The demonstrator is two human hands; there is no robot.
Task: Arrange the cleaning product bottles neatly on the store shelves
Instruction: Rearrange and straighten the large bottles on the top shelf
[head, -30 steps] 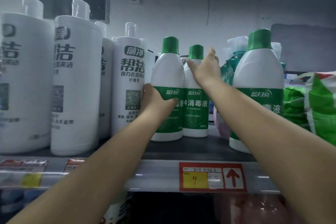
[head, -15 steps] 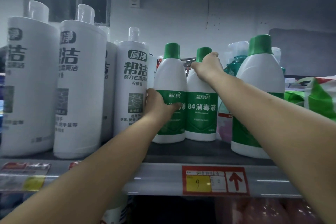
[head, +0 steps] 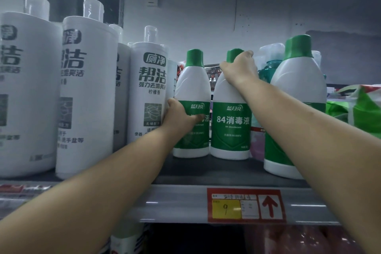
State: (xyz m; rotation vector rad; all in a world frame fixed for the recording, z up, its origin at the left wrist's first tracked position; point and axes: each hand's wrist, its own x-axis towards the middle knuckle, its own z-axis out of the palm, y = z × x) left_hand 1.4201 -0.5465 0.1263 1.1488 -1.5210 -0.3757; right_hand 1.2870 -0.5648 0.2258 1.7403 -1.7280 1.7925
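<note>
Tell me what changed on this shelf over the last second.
The right hand, which lay open against the right small green-capped bottle, curled over its shoulder and neck and took a grip. That bottle turned so its 84 label faces front. The left hand kept its grip on the left small green-capped bottle. The tall white bottles and the large green-capped bottle stayed put.

Small bottles point(head: 232, 121): white, green caps, green labels with white script.
Big bottle point(head: 296, 93) right of them: white, green cap.
Tall bottles point(head: 86, 97) left of them: white, clear caps, black script.
Tag point(head: 246, 206) below them: red, yellow patch.
</note>
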